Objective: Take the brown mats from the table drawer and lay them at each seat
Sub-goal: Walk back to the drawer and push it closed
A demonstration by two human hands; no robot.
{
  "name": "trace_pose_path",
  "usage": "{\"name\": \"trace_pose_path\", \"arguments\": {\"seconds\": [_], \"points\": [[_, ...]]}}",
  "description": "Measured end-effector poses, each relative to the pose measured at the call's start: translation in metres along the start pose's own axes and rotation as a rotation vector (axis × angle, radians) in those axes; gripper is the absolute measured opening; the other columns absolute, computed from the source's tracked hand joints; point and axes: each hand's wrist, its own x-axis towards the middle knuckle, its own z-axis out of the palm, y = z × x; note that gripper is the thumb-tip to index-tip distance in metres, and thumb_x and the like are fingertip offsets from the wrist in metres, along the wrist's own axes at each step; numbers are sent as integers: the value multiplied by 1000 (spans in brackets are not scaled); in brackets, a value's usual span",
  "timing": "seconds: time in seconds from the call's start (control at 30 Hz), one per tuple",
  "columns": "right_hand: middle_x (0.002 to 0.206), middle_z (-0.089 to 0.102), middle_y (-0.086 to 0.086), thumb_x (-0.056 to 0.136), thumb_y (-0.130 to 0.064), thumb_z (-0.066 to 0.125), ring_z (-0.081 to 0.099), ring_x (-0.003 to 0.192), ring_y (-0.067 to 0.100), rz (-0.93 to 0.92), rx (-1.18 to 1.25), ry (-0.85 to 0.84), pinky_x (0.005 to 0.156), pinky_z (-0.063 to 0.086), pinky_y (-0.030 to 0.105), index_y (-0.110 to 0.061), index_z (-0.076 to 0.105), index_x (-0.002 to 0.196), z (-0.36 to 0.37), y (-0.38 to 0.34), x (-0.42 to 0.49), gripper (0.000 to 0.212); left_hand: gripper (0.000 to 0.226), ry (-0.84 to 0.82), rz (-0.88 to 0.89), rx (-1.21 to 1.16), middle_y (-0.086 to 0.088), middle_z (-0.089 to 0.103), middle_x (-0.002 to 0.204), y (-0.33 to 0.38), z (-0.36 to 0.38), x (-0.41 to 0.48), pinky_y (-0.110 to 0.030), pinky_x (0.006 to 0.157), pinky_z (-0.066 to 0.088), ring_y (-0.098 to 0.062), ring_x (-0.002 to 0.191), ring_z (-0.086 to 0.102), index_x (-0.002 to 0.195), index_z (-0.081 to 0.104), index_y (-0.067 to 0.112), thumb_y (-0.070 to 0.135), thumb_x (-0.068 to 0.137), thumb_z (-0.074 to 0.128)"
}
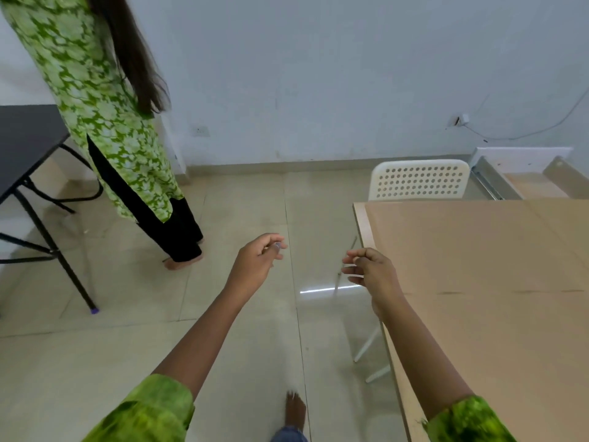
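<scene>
Both of your hands are out in front of you over the floor, beside the near corner of the table (361,224). Your left hand (255,261) has its fingers loosely curled with nothing in them, and your right hand (371,271) is just as slack and just as empty. The drawer (492,180) stands pulled out at the far end of the table, past the white chair (419,180), well away from either hand. A flat tan surface (535,186) shows inside it, but you cannot tell from here whether that is the brown mats or only the drawer's bottom. The tabletop itself lies under a broad brown sheet (478,250) with a faint crease across it. Whether that is a mat or a cover is also unclear. Expect the mats to be light, thin and floppy, likely to sag or fold if you lift them by one corner. They may also cling together in a stack. Take them by a long edge with both hands, thumbs on top and fingers underneath, and peel one off at a time. Nothing about them looks fragile, so a firm pinch should do no harm.
</scene>
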Motion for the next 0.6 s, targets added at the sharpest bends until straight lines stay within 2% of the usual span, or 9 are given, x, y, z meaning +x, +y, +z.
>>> {"name": "trace_pose_path", "arguments": {"seconds": [0.23,0.6], "points": [[84,59,7,92,3,36,56,68,18,-37,62,54,65,44,25,-7,58,91,26,-66,111,24,21,-77,17,-77,-6,65,103,33,-5,148,-26,71,47,-19,83,63,109,60,12,12,97,43],[87,60,8,93,3,35,57,70,17,-31,124,247,66,47,25,-4,57,99,74,-130,281,24,19,-288,49,-130,-2,67,98,47,2,375,-26,71,48,-19,81,65,106,60,14,14,96,44]]}}
